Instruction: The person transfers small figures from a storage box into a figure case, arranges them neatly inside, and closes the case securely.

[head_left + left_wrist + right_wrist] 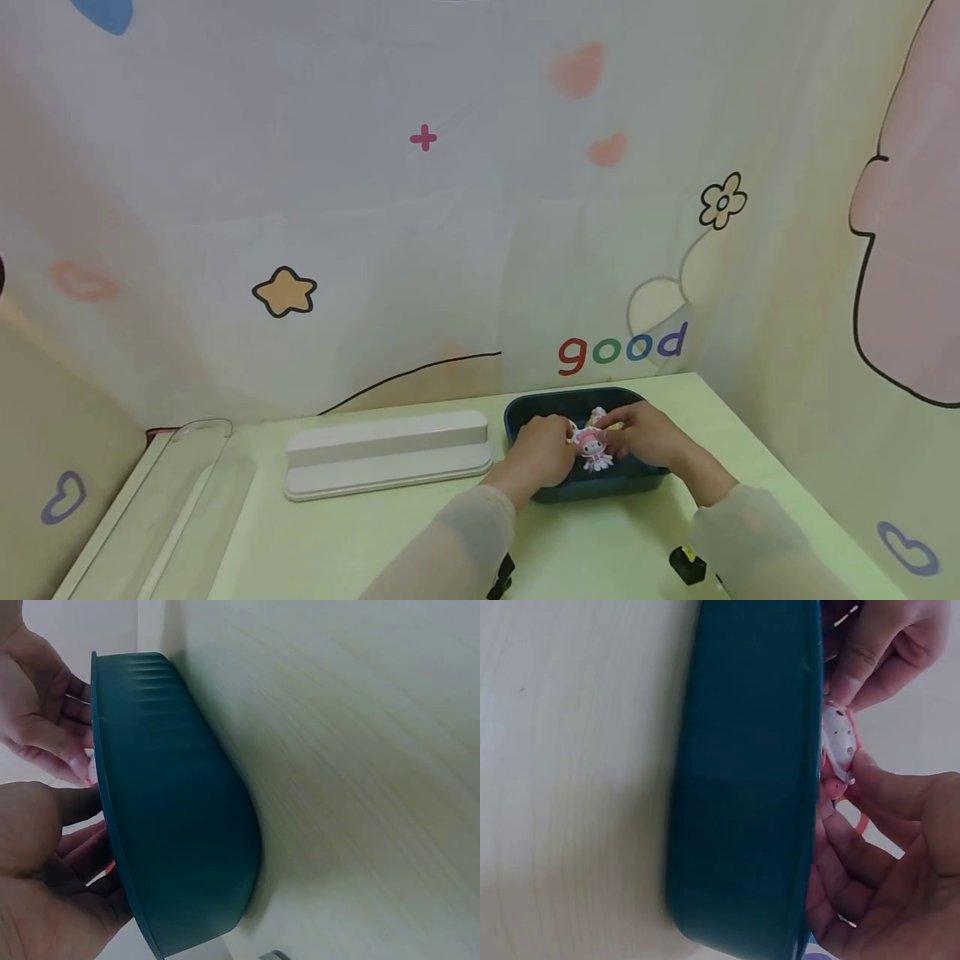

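A small pink-and-white doll figure (592,448) with a pink hood and a white face is held up over the dark teal plastic basin (600,493). My left hand (542,450) pinches the figure's left side, with its fingers curled below the basin's rim. From the other side my right hand (651,433) grips the figure between thumb and fingers. In the right wrist view the white face (840,739) shows between both thumbs. A pale, yellowish bit shows behind the figure, too small to identify. Much of the basin's inside is hidden by the hands.
Left of the basin lies a white stepped plastic piece (386,457). A clear plastic cover or tray (161,508) lies at the table's left edge. A small black object (687,565) sits near my right sleeve. A printed cloth wall (450,250) stands behind the table.
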Demonstrator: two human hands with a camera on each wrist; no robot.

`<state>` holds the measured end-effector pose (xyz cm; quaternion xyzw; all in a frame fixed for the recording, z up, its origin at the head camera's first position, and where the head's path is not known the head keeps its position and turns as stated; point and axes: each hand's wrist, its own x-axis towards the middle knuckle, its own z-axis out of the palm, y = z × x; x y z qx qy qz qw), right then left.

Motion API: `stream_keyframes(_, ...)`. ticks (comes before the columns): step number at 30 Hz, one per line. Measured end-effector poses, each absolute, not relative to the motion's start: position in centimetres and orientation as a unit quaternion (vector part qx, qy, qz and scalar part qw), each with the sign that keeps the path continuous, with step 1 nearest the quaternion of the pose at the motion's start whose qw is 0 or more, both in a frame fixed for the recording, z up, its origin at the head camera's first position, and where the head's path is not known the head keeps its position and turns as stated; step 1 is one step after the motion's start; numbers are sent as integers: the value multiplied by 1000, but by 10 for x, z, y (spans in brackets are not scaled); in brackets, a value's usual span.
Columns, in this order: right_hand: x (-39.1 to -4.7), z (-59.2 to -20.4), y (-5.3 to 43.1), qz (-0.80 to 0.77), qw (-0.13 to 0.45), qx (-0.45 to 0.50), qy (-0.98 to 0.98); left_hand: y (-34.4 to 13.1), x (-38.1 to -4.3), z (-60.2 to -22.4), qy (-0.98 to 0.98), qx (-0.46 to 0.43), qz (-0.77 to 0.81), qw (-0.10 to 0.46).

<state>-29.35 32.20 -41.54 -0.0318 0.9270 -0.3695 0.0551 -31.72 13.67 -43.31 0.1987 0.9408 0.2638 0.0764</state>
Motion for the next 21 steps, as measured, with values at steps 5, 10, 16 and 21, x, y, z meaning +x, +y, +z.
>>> stream_keyframes(5, -294, -420, 311, -346, 83, -8, 935, 130, -316, -432, 945, 185, 253, 93)
stream_keyframes(10, -295, -418, 303, -309, 111, 18, 944, 124, -317, -425, 942, 201, 252, 94)
stream_keyframes(16, -298, -419, 304, -292, 119, 28, 949, 125, -317, -421, 938, 220, 242, 116)
stream_keyframes(21, -297, -417, 303, -264, 118, 33, 957, 128, -315, -422, 937, 236, 224, 127)
